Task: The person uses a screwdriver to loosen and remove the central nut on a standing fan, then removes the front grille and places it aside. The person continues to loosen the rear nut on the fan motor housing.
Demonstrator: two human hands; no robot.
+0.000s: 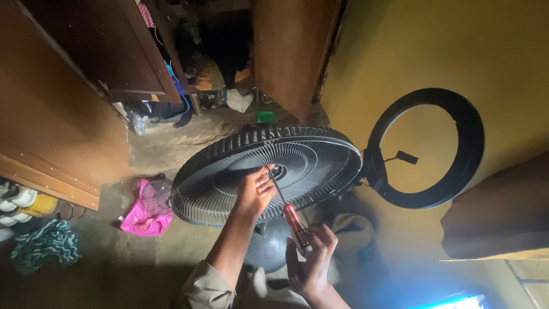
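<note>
Left hand (255, 191) grips fan grille (320, 166) — right hand (311, 260) holds screwdriver (291, 214) at its hub.

Bright blue screen (452, 301) (perhaps) at bottom edge.
</note>
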